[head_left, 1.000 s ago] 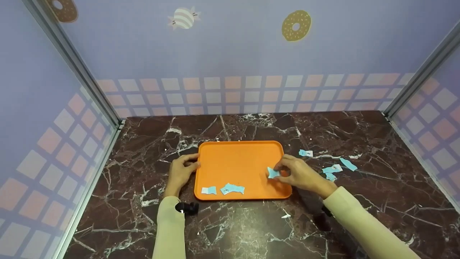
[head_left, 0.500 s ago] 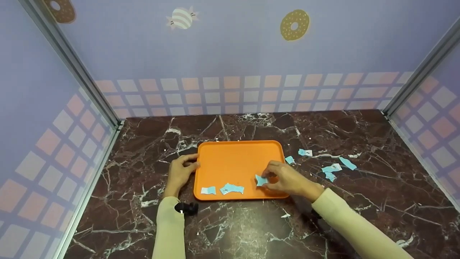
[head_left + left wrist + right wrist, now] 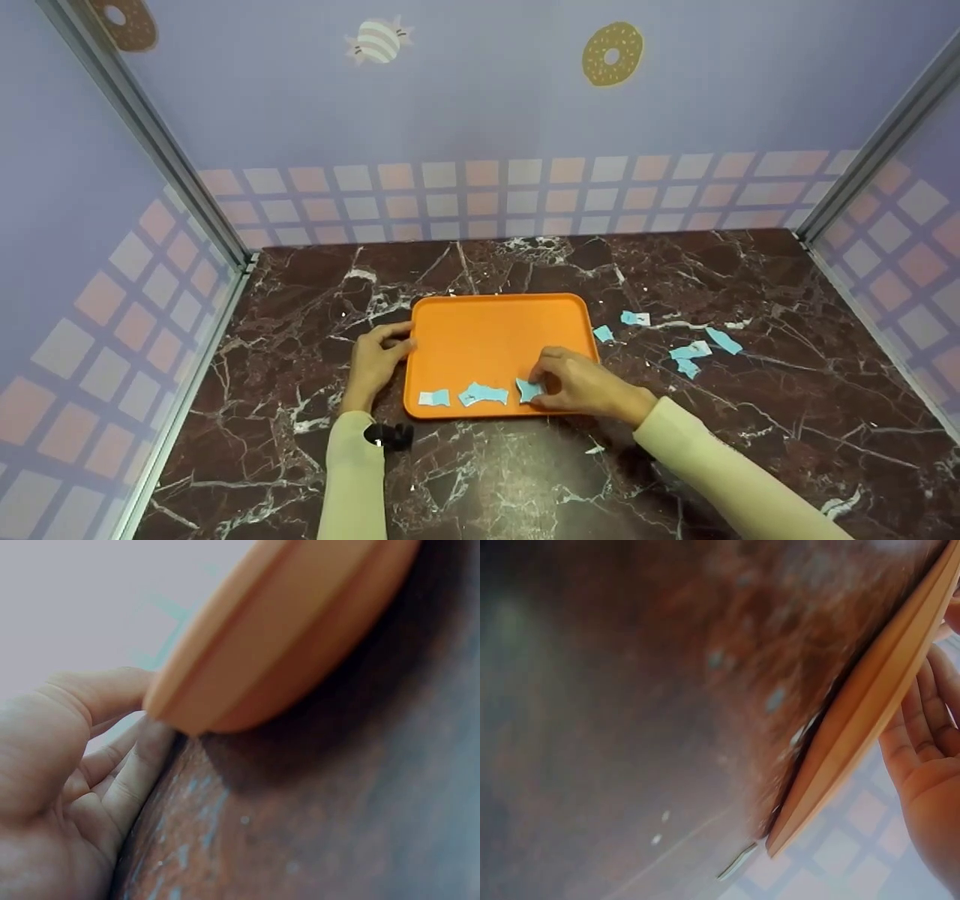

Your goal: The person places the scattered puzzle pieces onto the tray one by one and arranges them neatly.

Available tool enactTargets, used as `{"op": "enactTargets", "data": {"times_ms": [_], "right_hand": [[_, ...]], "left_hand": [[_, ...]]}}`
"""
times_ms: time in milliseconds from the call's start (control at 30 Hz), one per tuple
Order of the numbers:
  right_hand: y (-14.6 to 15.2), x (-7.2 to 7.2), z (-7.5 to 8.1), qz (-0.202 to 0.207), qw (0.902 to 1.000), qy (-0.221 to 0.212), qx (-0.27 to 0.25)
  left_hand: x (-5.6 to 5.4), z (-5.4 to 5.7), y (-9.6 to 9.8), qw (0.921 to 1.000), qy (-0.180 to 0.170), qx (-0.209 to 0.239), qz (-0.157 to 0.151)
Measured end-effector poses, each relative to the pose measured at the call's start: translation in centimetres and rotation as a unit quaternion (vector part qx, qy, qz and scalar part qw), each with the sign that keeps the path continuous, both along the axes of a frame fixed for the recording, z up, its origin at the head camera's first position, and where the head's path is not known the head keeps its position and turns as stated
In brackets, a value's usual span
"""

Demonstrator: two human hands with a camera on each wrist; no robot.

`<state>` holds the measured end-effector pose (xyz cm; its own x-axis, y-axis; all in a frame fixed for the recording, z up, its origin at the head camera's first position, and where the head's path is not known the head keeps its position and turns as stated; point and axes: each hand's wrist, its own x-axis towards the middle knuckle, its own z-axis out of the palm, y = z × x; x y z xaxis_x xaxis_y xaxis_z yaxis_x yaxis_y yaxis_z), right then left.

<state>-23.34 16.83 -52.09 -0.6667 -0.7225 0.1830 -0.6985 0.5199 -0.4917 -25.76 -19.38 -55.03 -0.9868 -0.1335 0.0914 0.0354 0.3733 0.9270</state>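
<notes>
A blue paper scrap (image 3: 528,389) is pinched by the fingers of the right hand (image 3: 581,382) at the near right part of the orange tray (image 3: 487,337), one corner pointed far and left, its long axis partly hidden. The tray, lengthwise left to right, is gripped at its left rim by the left hand (image 3: 376,360).

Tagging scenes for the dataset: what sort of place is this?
Probably a staged tabletop booth: purple panels printed with donuts and pale squares, metal corner posts, and a marble-patterned tabletop bearing an orange tray.
</notes>
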Motion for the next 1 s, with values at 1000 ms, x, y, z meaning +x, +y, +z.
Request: {"op": "enactTargets", "data": {"times_ms": [1000], "right_hand": [[-0.13,-0.34,-0.45,0.023,0.9994,0.014,-0.019]], "left_hand": [[0.04,-0.18,0.03,0.9996,0.008,0.028,-0.001]]}}
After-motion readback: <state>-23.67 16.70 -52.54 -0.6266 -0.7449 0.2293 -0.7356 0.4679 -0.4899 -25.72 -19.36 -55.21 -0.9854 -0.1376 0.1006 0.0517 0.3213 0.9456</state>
